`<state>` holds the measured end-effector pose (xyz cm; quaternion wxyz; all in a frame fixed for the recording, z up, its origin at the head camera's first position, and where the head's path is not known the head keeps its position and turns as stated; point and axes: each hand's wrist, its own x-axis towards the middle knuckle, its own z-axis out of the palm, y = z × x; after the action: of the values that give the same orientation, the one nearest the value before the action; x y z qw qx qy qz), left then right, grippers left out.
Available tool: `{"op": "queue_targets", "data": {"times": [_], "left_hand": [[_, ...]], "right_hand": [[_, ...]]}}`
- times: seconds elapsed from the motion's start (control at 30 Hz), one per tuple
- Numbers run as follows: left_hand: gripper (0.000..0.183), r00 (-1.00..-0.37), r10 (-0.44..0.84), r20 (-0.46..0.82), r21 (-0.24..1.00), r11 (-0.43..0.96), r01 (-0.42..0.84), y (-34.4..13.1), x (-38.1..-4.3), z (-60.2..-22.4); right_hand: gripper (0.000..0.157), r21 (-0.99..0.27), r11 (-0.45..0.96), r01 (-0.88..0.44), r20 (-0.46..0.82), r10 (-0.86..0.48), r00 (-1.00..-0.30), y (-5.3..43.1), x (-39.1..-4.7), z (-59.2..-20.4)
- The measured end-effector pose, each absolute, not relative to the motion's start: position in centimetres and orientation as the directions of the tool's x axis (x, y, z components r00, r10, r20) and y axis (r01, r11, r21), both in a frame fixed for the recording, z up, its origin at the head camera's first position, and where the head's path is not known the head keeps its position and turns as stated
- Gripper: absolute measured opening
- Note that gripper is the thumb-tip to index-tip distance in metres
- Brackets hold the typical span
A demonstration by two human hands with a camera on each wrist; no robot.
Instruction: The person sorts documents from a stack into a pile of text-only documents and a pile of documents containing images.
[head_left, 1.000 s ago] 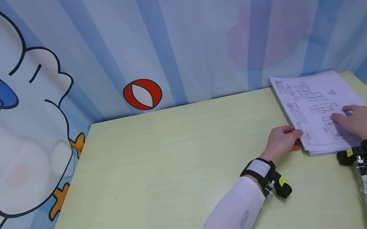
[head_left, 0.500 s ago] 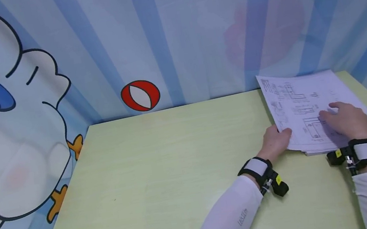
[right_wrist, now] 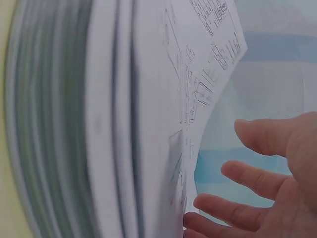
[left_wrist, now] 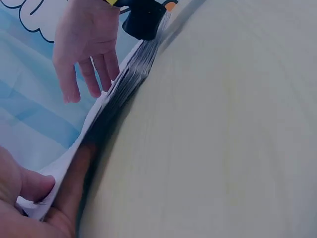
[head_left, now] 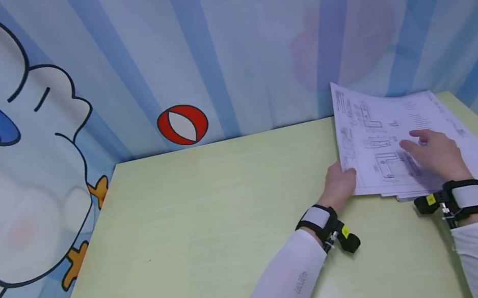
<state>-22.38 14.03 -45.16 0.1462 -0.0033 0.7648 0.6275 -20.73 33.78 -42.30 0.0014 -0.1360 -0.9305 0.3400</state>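
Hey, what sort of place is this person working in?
Possibly a makeshift recording space, though I can't be sure: a cartoon-printed backdrop stands right behind a pale table, and small black devices are strapped to both wrists.

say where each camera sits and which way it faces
Head: on the head, looking forward and down at table and papers; left grip, right grip and both sleeves show.
Left wrist: on that wrist, looking along the papers' edge; both grips show.
Right wrist: on that wrist, looking across the papers toward the backdrop; right grip shows.
Head and left wrist share both grips.
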Motion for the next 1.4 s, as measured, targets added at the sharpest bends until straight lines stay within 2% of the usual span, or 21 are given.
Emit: {"op": "queue_targets", "data": {"times": [0.23,0.4,0.6,0.73,0.83,1.0,1.23,1.4], "left_hand": [[0.024,-0.945,0.234,-0.229,0.972,0.114,-0.207,11.3,-22.7,-45.7],[0.025,-0.939,0.262,-0.222,0.975,0.073,-0.210,9.1,-22.6,-45.4],[0.022,-0.945,0.262,-0.194,0.981,0.061,-0.185,6.2,-22.7,-44.7],[0.024,-0.949,0.267,-0.171,0.985,0.046,-0.165,4.0,-22.8,-44.3],[0.025,-0.946,0.270,-0.178,0.984,0.032,-0.176,2.3,-22.8,-43.8],[0.026,-0.945,0.280,-0.171,0.984,0.006,-0.176,-0.4,-22.5,-42.9],[0.028,-0.953,0.267,-0.144,0.989,0.021,-0.144,-3.3,-22.2,-42.0],[0.029,-0.961,0.244,-0.133,0.991,0.048,-0.125,-5.5,-22.1,-41.8]], "right_hand": [[0.081,-0.686,0.700,0.199,-0.112,0.168,-0.979,32.4,-21.4,-42.4],[0.080,-0.722,0.659,0.210,-0.136,0.163,-0.977,31.1,-21.8,-42.6],[0.077,-0.730,0.682,0.046,-0.007,0.061,-0.998,28.7,-22.0,-42.3],[0.082,-0.746,0.666,0.025,0.061,0.105,-0.993,27.1,-22.0,-42.1],[0.085,-0.810,0.583,0.061,0.055,0.179,-0.982,26.0,-22.1,-42.0],[0.086,-0.914,0.379,0.142,-0.060,0.220,-0.974,23.8,-22.3,-41.8],[0.071,-0.978,0.111,0.178,-0.163,0.136,-0.977,21.3,-21.7,-41.0],[0.062,-0.979,-0.067,0.194,-0.199,0.081,-0.977,19.8,-21.6,-40.8]]}}
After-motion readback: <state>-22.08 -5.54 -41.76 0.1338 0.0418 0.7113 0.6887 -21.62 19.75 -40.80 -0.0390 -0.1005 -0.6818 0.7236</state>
